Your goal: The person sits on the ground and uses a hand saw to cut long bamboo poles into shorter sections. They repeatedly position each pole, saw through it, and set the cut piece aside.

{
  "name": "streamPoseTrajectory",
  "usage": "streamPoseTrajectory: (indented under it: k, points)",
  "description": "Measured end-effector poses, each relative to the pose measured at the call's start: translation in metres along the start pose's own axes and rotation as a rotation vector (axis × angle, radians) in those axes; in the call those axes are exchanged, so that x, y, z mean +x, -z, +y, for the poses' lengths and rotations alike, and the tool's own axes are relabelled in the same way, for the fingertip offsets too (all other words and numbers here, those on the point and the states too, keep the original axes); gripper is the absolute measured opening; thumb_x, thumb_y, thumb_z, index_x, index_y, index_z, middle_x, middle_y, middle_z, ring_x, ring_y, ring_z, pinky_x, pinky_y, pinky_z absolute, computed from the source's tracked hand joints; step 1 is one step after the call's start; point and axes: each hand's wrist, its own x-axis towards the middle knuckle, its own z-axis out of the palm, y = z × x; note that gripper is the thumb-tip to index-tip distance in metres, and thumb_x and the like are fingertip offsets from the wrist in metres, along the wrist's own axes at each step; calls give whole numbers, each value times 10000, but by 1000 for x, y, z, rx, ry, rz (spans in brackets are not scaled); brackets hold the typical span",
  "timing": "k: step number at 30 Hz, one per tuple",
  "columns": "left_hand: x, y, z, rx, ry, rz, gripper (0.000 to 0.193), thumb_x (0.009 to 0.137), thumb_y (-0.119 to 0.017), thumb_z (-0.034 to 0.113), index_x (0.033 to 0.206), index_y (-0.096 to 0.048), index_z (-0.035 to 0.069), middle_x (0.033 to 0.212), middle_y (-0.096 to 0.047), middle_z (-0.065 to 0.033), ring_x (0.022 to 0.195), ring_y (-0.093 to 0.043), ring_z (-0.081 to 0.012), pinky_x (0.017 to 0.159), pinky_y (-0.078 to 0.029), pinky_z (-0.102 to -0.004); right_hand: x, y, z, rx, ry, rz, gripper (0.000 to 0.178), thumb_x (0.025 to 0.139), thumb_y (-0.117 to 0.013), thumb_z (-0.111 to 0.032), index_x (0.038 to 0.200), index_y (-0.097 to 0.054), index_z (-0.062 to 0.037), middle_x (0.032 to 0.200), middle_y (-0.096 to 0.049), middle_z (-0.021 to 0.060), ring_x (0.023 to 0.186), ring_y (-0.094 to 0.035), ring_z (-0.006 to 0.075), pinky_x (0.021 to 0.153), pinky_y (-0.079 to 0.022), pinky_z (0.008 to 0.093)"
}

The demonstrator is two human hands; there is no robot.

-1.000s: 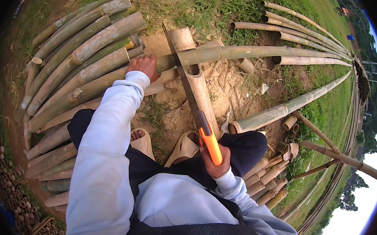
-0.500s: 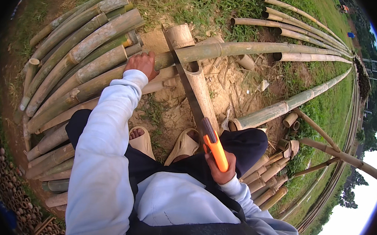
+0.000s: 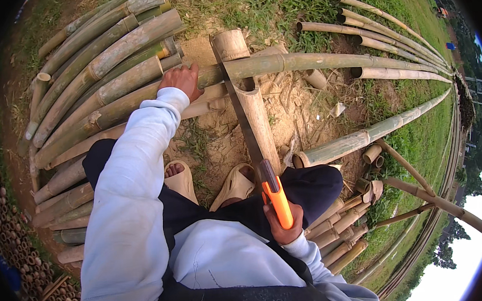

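My right hand (image 3: 287, 224) is closed round the orange handle of a hand saw (image 3: 240, 112). Its long blade runs away from me and lies across a long bamboo pole (image 3: 307, 62), in a cut there. Just left of the blade, my left hand (image 3: 183, 82) grips the same pole from above, its fingers curled over the far side. Under the pole, a thick bamboo piece (image 3: 257, 118) with a notch cut in it serves as a rest; its far end shows beyond the pole. The underside of the cut is hidden.
Many bamboo poles (image 3: 127, 46) lie stacked at the left, with more poles (image 3: 395, 39) at the far right. A thick pole (image 3: 341, 148) lies nearer on the right. Short bamboo pieces (image 3: 336, 230) are beside my right knee. Sawdust (image 3: 291, 105) covers the ground before my sandals (image 3: 235, 185).
My right hand has drawn the saw back a little toward me, the blade still in the pole. The left hand stays on the pole.
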Motion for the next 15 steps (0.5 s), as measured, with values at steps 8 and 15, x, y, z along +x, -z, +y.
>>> streamPoseTrajectory:
  k: [8, 15]
  points:
    - [5, 10, 3, -5, -41, -47, 504, 792, -767, 366, 1160, -590, 71, 1074, -712, -204, 1033, -687, -395, 932, -529, -492, 154, -50, -8, 41, 269, 43, 183, 931, -700, -116, 859, -636, 40, 640, -579, 105, 571, -526, 163, 579, -454, 335]
    - [-2, 0, -1, 7, 6, -21, 545, 797, -779, 385, 1179, -572, 55, 1079, -706, -212, 1039, -680, -399, 955, -517, -484, -24, 11, 1, -97, 107, -4, 217, 901, -694, -41, 1104, -692, 37, 669, -598, 66, 589, -550, 121, 605, -482, 288]
